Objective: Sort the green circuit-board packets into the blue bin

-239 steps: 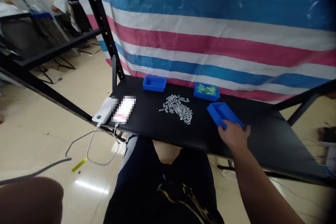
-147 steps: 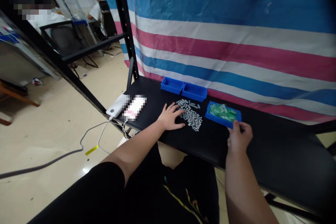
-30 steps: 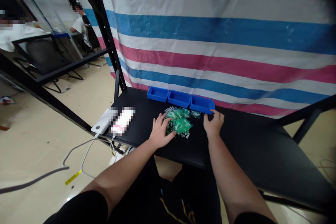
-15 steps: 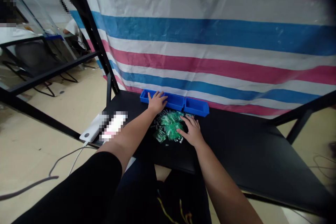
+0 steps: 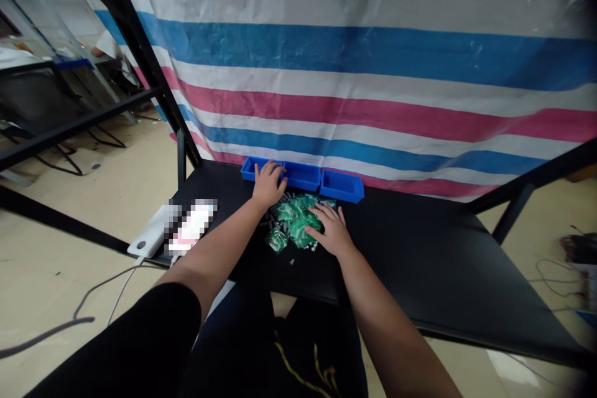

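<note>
A pile of small green packets [image 5: 293, 221] lies on the black shelf [image 5: 420, 261], covering small grey metal cylinders that peek out at its edges. My right hand [image 5: 329, 233] rests flat on the pile's right side, fingers spread. My left hand [image 5: 269, 181] lies on the front rim of the leftmost of three blue trays [image 5: 254, 168], fingers apart. The middle blue tray [image 5: 303, 175] and the right blue tray [image 5: 342, 185] stand in a row along the back edge.
A white power bank [image 5: 152, 236] and a phone [image 5: 191, 233] lie at the shelf's left end, with cables hanging to the floor. A striped tarp [image 5: 354, 74] hangs behind. Black rack posts [image 5: 140, 56] rise at the left.
Over eight seconds the three trays were lined up at the back and the green packets came to lie on the grey cylinders. My left hand went to the left tray, my right onto the pile.
</note>
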Available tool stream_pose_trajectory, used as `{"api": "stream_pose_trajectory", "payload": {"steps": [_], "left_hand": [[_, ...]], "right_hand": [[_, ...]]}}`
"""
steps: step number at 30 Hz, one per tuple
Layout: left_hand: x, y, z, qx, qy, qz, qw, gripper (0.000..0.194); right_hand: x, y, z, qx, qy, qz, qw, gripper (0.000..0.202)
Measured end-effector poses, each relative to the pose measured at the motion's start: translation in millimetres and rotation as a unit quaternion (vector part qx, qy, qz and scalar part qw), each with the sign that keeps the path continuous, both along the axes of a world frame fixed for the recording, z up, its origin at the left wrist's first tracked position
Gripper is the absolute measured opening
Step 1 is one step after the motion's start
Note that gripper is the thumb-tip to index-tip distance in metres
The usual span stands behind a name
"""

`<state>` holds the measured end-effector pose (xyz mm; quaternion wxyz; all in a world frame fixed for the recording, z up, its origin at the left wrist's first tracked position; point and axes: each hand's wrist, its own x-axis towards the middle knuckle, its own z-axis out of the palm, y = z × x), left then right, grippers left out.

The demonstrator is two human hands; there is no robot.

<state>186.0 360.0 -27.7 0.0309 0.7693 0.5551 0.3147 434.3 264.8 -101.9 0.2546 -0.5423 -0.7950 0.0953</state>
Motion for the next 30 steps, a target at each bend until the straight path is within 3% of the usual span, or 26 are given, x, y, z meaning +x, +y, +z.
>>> {"api": "stream_pose_trajectory", "payload": {"steps": [2, 4, 7, 10, 13, 17, 22, 26, 30], "left_hand": [[-4.2, -34.8, -0.7, 0.011, -0.047, 0.028, 0.998, 0.032], [-8.1, -78.2, -6.8, 0.008, -0.067, 0.015, 0.998, 0.030], [-12.1, -140.7, -22.4, -0.014, -0.027, -0.073, 0.997, 0.034], [-12.4, -175.9, -36.8, -0.048, 0.043, -0.169, 0.983, 0.056], [-8.9, -180.2, -45.5, -0.072, 0.072, -0.163, 0.981, 0.066], [-2.1, -168.5, -51.0, -0.078, 0.065, -0.064, 0.993, 0.069], [-6.9, -156.9, -53.1, -0.072, 0.048, 0.040, 0.995, 0.073], [-22.0, -144.4, -56.3, -0.092, 0.046, 0.042, 0.994, 0.084], [-31.3, -128.1, -58.9, -0.110, 0.060, 0.007, 0.992, 0.090]], "right_hand": [[-1.5, 1.2, -1.2, 0.004, 0.012, -0.018, 1.000, 0.051], [-2.8, 3.0, -2.2, 0.016, 0.030, -0.037, 0.999, 0.044], [-2.9, 6.1, -1.7, 0.054, 0.063, -0.070, 0.994, 0.035], [-0.7, 8.4, 1.5, 0.108, 0.094, -0.104, 0.984, 0.030], [0.0, 5.1, 6.3, 0.167, 0.100, -0.121, 0.973, 0.027], [-7.1, -16.4, 10.6, 0.212, 0.092, -0.145, 0.962, 0.022], [-23.1, -59.2, 9.8, 0.202, 0.089, -0.132, 0.966, 0.016], [-35.9, -80.4, 11.0, 0.143, 0.038, -0.065, 0.987, 0.026], [-44.4, -79.9, 10.6, 0.099, -0.036, -0.022, 0.994, 0.036]]}}
